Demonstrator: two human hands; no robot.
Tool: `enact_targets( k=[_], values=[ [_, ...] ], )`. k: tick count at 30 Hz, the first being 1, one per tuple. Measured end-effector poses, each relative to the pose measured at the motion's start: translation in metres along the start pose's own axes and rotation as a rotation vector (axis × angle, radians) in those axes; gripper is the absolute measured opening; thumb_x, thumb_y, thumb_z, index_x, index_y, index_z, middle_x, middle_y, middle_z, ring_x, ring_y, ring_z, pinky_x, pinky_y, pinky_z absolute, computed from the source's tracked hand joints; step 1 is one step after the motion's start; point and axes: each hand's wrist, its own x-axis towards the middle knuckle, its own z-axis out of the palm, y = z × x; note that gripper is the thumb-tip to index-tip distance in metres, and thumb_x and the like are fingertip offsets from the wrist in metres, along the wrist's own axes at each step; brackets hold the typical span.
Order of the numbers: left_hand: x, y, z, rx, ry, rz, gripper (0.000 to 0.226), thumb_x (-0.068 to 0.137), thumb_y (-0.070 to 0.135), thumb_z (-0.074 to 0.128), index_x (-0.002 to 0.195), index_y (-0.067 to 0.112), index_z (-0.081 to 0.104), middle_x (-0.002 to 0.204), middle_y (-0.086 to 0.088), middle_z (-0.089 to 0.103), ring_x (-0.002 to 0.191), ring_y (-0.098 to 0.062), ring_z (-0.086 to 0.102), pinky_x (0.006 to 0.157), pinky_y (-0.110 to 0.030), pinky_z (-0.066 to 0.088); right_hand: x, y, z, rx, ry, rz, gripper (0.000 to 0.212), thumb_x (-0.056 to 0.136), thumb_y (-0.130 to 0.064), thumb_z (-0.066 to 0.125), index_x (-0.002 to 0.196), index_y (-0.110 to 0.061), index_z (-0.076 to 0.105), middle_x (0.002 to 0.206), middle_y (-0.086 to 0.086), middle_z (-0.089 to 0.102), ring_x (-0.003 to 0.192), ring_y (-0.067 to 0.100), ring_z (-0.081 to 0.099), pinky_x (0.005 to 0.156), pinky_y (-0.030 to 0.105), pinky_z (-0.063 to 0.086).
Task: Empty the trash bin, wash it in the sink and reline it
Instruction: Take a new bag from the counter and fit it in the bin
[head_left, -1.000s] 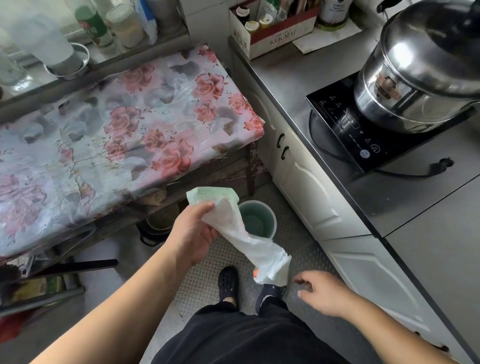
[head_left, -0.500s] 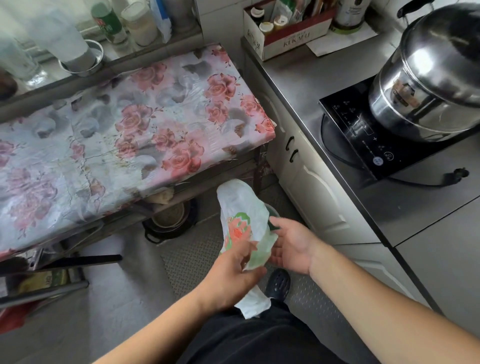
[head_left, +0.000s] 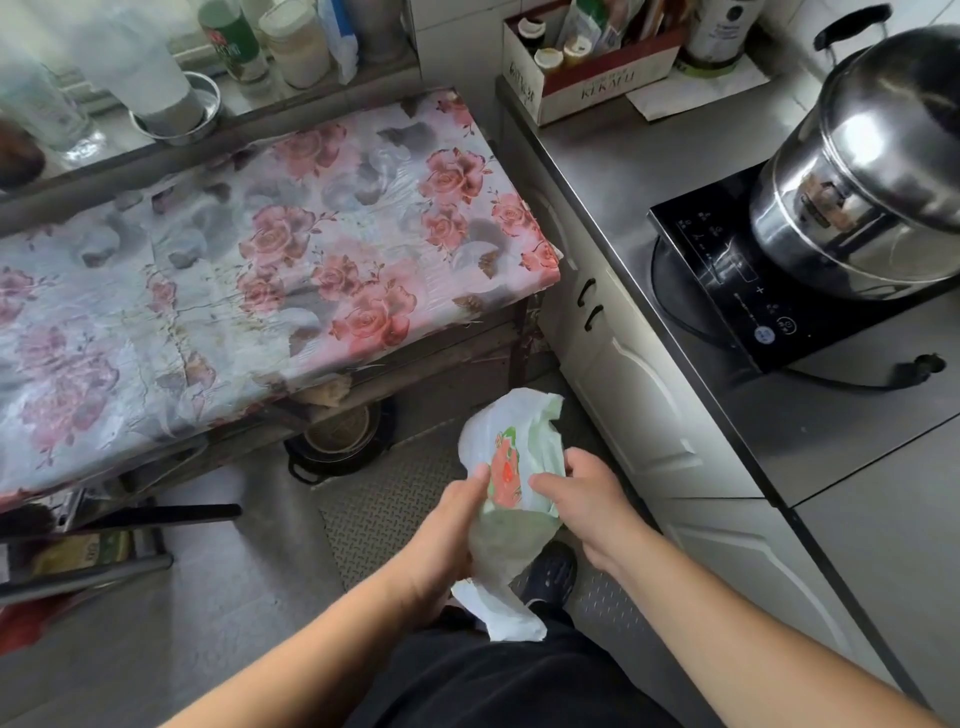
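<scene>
A white plastic bag (head_left: 506, 467) with a red and green print hangs crumpled in front of me, above the floor. My left hand (head_left: 447, 535) grips its left side near the middle. My right hand (head_left: 587, 499) pinches its right edge with thumb and fingers. The bag's lower end (head_left: 498, 613) dangles over my dark trousers. The green trash bin is hidden behind the bag and my hands.
A table with a rose-patterned cover (head_left: 260, 260) stands to the left, with a dark pot (head_left: 337, 441) under it. White cabinets (head_left: 649, 405) and a grey counter run along the right, with an induction hob (head_left: 769, 291) and a steel pot (head_left: 872, 176).
My right hand has come up from below and taken the bag's right edge. The bag now covers the green bin that stood on the floor a second ago.
</scene>
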Motion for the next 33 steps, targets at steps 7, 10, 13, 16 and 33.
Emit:
enact_targets(
  k=[7,10,13,16,33],
  values=[
    [0.025,0.028,0.005,0.017,-0.083,-0.031,0.029,0.08,0.05,0.074,0.084,0.021,0.072,0.083,0.001,0.066,0.07,-0.013,0.064,0.066,-0.029,0.051,-0.025,-0.009,0.003,-0.29,-0.067,-0.244,0.02,0.072,-0.028,0.066,0.087,-0.042,0.063,0.082,-0.016,0.071,0.071,0.001,0.066,0.055,0.016,0.048],
    [0.03,0.027,0.018,0.077,-0.054,0.016,0.029,0.091,0.032,0.071,0.103,0.007,0.068,0.082,-0.003,0.068,0.064,-0.011,0.062,0.06,-0.023,0.05,-0.032,-0.012,0.002,-0.315,-0.066,-0.296,0.027,0.073,-0.027,0.066,0.078,-0.053,0.063,0.074,-0.025,0.068,0.063,-0.007,0.063,0.047,0.009,0.041],
    [0.031,0.025,0.026,0.091,-0.027,0.04,0.02,0.098,0.019,0.063,0.105,0.002,0.071,0.085,-0.006,0.074,0.067,-0.014,0.065,0.066,-0.028,0.052,-0.033,-0.009,-0.003,-0.355,-0.046,-0.297,0.017,0.076,-0.031,0.066,0.066,-0.044,0.063,0.061,-0.02,0.064,0.052,-0.004,0.057,0.043,0.011,0.037],
    [0.031,0.026,0.027,0.028,0.011,0.021,0.017,0.099,0.017,0.06,0.098,0.005,0.073,0.079,-0.008,0.07,0.063,-0.017,0.061,0.066,-0.033,0.05,-0.035,-0.007,-0.008,-0.274,-0.041,-0.266,0.012,0.08,-0.041,0.069,0.07,-0.033,0.069,0.068,-0.012,0.071,0.061,0.002,0.066,0.051,0.017,0.046],
    [0.058,0.017,-0.045,-0.298,0.478,0.043,0.048,0.081,0.043,0.076,0.115,0.01,0.067,0.101,-0.015,0.078,0.092,-0.036,0.076,0.085,-0.051,0.06,-0.009,0.032,-0.061,-0.372,0.475,-0.073,0.033,0.084,-0.025,0.055,0.076,0.007,0.056,0.062,0.012,0.05,0.056,0.022,0.041,0.053,0.031,0.029]
  ],
)
